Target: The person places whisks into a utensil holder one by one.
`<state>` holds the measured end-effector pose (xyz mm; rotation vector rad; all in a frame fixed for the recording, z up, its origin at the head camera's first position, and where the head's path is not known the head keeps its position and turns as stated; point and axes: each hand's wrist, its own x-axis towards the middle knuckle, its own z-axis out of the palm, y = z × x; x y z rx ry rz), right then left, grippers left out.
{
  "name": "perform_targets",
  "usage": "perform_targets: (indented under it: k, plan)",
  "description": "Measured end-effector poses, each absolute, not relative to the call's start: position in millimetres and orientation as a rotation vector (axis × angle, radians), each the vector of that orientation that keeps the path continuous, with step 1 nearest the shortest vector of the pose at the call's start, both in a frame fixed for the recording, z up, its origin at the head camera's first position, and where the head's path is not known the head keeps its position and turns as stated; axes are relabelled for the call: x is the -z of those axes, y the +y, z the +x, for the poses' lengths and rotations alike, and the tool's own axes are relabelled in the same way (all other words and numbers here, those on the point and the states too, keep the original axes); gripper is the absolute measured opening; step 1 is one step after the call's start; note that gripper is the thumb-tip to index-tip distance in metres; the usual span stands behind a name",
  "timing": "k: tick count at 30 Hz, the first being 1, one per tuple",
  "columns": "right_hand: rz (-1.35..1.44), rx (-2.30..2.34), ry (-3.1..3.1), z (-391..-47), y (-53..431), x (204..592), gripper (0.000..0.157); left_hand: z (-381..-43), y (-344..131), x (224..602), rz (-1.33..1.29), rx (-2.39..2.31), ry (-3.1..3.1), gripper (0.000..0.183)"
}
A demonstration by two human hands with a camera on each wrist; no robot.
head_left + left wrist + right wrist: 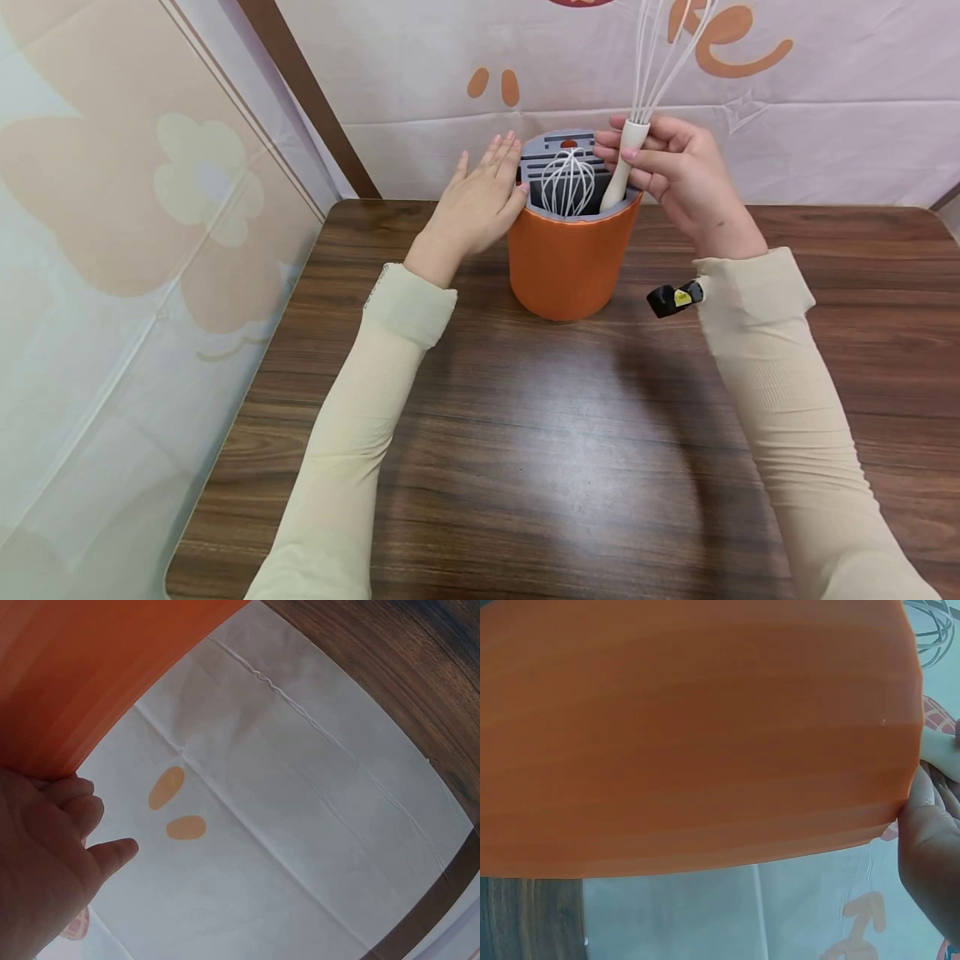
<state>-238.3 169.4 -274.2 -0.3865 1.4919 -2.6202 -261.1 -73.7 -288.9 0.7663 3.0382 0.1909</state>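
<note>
An orange utensil holder [567, 267] with a grey slotted top [558, 142] stands at the back of the table. My right hand [686, 171] pinches the pale handle [619, 177] of a large white whisk, its wires [660, 58] pointing up and the handle's lower end inside the holder's rim. A smaller whisk [567, 183] stands wire head up in the front opening. My left hand [480, 196] rests with fairly straight fingers against the holder's left rim. In the left wrist view its fingers [79, 810] touch the orange wall; the right wrist view shows the whisk handle [939, 750] beside the rim.
The dark wooden table [525, 467] extends toward me, its left edge beside a patterned cloth [112, 250]. Another printed cloth [420, 100] hangs right behind the holder. A black strap piece [675, 297] sticks out from the right sleeve cuff.
</note>
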Motion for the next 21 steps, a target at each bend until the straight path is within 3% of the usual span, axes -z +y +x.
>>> perform_targets:
  k: [21]
  plan:
    - [-0.411, 2.570, 1.584, -236.2, 169.9, 272.3, 0.032, -260.3, -73.4, 288.4, 0.761, -0.187, 3.036, 0.062]
